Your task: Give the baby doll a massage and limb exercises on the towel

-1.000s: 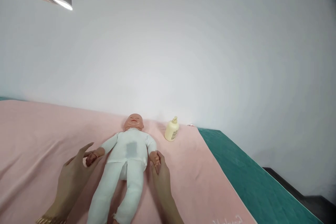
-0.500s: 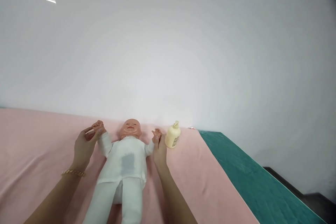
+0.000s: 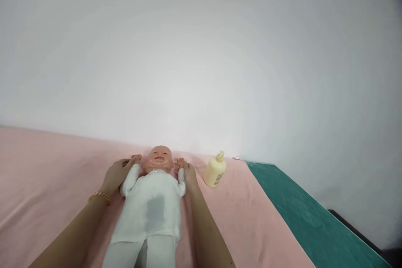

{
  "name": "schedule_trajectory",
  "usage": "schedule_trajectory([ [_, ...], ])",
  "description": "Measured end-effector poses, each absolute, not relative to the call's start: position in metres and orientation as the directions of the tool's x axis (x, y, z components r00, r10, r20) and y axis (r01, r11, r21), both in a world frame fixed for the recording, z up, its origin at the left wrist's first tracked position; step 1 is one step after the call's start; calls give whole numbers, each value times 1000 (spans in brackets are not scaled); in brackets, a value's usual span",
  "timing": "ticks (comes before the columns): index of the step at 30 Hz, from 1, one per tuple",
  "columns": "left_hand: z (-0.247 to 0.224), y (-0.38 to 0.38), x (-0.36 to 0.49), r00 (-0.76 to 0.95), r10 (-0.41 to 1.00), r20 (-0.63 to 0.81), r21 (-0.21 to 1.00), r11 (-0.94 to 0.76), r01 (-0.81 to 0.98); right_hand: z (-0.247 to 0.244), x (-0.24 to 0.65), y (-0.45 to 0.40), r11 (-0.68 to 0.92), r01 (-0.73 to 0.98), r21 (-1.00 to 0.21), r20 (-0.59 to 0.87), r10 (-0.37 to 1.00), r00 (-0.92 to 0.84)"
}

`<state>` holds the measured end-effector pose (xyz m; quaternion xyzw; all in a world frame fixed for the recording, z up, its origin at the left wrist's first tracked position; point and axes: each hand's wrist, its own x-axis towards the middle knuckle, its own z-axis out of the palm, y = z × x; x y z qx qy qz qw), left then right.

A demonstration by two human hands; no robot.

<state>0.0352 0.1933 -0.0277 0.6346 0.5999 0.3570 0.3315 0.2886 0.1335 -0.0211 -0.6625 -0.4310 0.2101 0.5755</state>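
A baby doll (image 3: 153,205) in a white top and white trousers lies on its back on a pink cloth (image 3: 238,217), its head toward the wall. A grey patch marks the front of the top. My left hand (image 3: 117,174) is closed on the doll's hand at the left, beside its head. At the right, my right hand (image 3: 190,174) grips the doll's other arm near the wrist. Both doll arms are bent upward, with the small hands level with the head. My fingertips are partly hidden.
A pale yellow pump bottle (image 3: 215,171) stands on the cloth to the right of my right hand. Beyond the cloth's right edge runs a green surface (image 3: 301,209). A pale wall (image 3: 201,58) rises behind, and a dark edge (image 3: 354,230) shows at the far right.
Both of the doll's arms have come inward, closer to its head, with my hands on them. My left hand has moved right. The view has shifted slightly.
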Motion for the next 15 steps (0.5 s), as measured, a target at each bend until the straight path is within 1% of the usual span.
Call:
schedule_trajectory([
  [3, -28, 193, 36, 21, 997, 72, 829, -72, 555, -23, 288, 131, 5, 310, -951, 177, 830, 529],
  [5, -28, 190, 36, -3, 995, 95, 827, -78, 557, -22, 286, 126, 13, 306, -952, 180, 832, 525],
  [8, -23, 180, 36, -68, 987, 144, 837, -84, 541, -15, 279, 112, 61, 308, -950, 221, 826, 519],
  [13, -5, 152, 31, -212, 963, 164, 894, -55, 445, 0, 269, 83, 151, 334, -930, 310, 809, 500],
  [15, 0, 139, 27, -250, 948, 196, 910, -81, 407, 6, 266, 68, 192, 362, -912, 360, 797, 485],
])
